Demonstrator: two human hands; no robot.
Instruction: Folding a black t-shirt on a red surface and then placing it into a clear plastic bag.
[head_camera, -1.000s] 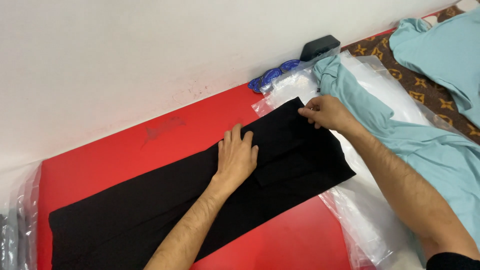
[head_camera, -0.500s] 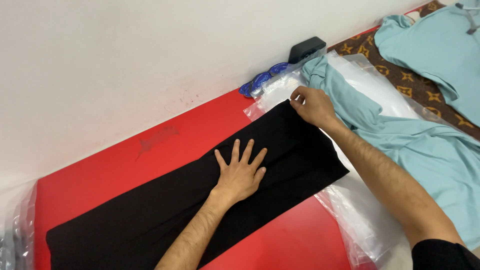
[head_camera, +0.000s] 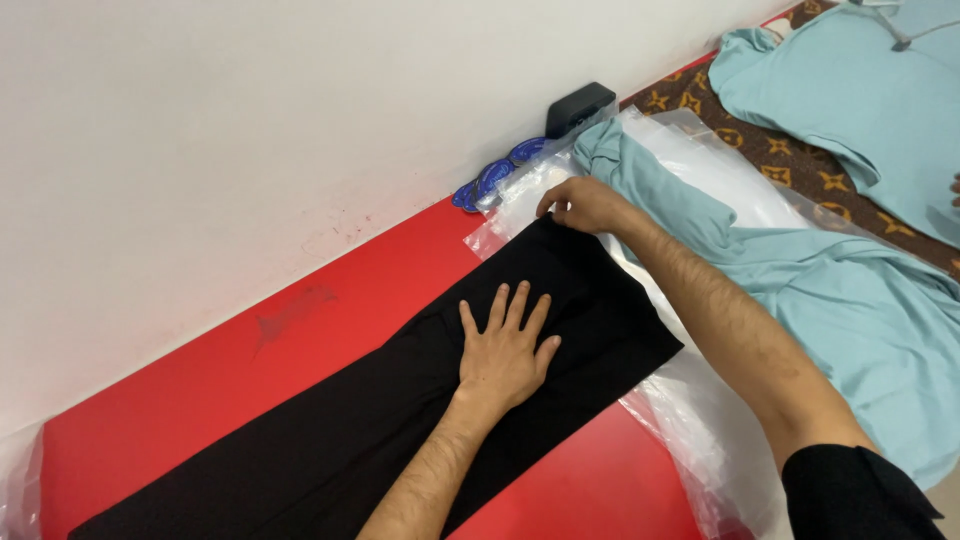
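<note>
The black garment (head_camera: 400, 420), smooth matte cloth folded into a long strip, lies diagonally on the glossy red table (head_camera: 330, 300). Its far end overlaps crinkled clear plastic bags (head_camera: 690, 400) under a light blue garment (head_camera: 850, 300). The left hand (head_camera: 505, 350) presses flat, fingers spread wider than before. The right hand (head_camera: 585, 205) pinches the far corner, as before.

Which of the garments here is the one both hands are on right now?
The black garment stretched flat on the red surface: left hand lies flat on it, right hand pinches its far corner. The light blue garments lie untouched to the right.
</note>
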